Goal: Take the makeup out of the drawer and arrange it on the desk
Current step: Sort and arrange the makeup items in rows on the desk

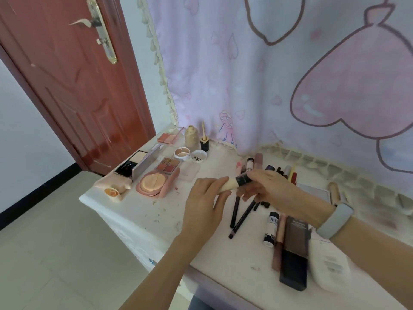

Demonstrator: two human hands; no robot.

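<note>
Over the middle of the white desk (156,222) both hands hold one makeup brush (237,182) with a cream head and black ferrule. My left hand (205,204) curls its fingers around the cream end. My right hand (268,186) grips the black part, and the handle is hidden in the palm. Under the hands lie two dark pencils (240,217). Open palettes (168,164), a round powder puff compact (154,182) and a black-and-white compact (134,163) stand at the left. The drawer is not in view.
A beige bottle (191,136) and small jars (182,153) stand at the back by the pink curtain (279,74). Lipsticks and tubes (271,229), a long black box (295,251) and a white pouch (330,267) lie at the right. A red door (73,81) is at the left.
</note>
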